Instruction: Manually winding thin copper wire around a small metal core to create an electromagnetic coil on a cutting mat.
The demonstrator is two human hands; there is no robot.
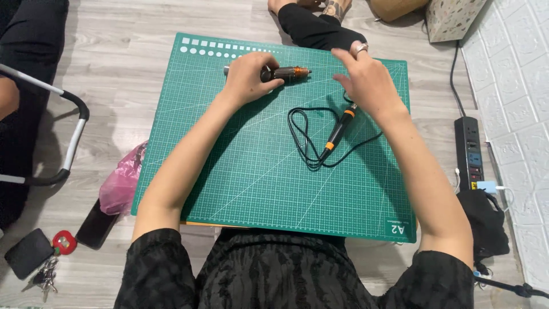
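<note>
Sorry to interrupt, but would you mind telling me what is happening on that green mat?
A person sits at a green gridded cutting mat. Their left hand grips a dark cylindrical motor part with copper windings near the mat's far edge. The right hand hovers open just above a black, orange-banded pen-shaped tool, whose thin black cord lies looped on the mat.

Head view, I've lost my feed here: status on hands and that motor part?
Left hand shut on motor rotor, lying on green cutting mat. Right hand open, over corded soldering iron. Nothing between the hands.
</note>
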